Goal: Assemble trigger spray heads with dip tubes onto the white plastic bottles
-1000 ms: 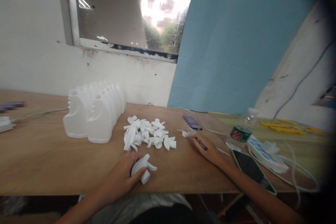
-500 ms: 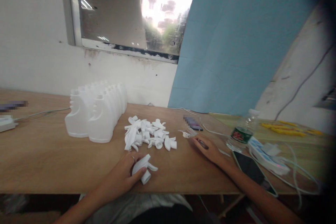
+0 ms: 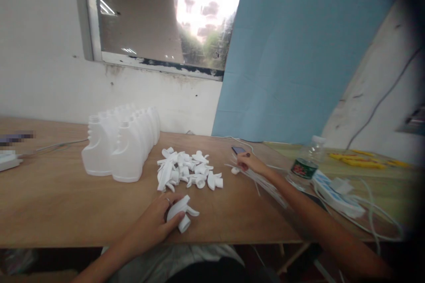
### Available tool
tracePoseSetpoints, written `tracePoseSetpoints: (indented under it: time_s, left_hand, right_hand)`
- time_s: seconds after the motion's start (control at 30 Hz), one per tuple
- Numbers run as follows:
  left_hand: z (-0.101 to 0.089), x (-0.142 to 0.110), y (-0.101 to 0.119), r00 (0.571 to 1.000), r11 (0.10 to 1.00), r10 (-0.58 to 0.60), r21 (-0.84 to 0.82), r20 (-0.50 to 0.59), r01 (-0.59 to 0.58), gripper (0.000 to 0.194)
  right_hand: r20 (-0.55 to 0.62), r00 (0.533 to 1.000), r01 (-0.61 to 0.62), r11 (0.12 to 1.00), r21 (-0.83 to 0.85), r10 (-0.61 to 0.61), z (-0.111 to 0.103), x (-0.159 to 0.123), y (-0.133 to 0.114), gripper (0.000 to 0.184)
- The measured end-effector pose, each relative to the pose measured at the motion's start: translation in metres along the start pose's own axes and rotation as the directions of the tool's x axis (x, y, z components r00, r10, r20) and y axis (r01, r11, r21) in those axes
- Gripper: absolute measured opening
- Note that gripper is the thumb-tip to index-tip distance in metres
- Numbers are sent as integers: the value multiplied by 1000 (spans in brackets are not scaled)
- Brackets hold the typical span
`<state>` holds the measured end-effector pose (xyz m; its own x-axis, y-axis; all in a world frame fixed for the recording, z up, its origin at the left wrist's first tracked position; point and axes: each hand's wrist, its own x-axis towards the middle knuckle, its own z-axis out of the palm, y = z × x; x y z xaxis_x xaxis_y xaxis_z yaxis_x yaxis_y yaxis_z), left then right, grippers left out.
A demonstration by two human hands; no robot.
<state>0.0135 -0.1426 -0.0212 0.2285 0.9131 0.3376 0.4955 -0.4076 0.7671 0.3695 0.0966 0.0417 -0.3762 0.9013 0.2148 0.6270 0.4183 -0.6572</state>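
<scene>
My left hand [image 3: 168, 212] is closed around a white trigger sprayer head [image 3: 182, 211] near the front edge of the table. Just beyond it lies a loose pile of several more white trigger sprayer heads [image 3: 186, 168]. My right hand [image 3: 247, 162] is stretched out to the right of the pile, at the near end of a small phone [image 3: 238, 150]. Its fingers look curled together, and whatever may be between them is hidden. Thin clear-white tubes [image 3: 265, 184] lie beneath my right hand and forearm, with a small white piece [image 3: 235, 170] at their far end.
White plastic bottles [image 3: 128, 154] stand in rows at the left back. On the right are a water bottle [image 3: 304, 163], a power strip [image 3: 337, 194] with cables, and a dark phone [image 3: 315, 200] partly under my forearm. Yellow items [image 3: 360, 160] lie further right.
My right hand has moved forward and slightly left, from over the tubes to the small phone, uncovering more of the tubes. My left hand stays put with the trigger sprayer head.
</scene>
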Motion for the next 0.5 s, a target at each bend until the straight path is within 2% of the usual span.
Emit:
tracePoseSetpoints:
  time_s: [0.1,0.23,0.5]
  left_hand:
    - [0,0,0,1000,1000,-2,8,0,2,42]
    - [1,0,-1,1000,1000,-6,26,-3,6,41]
    - [0,0,-2,1000,1000,-2,30,-5,2,43]
  right_hand:
    - [-25,996,-89,996,1,89,4,17,0,36]
    - [-89,981,-175,985,-5,174,10,22,1,28]
    - [-234,950,-214,977,0,208,20,20,5,24]
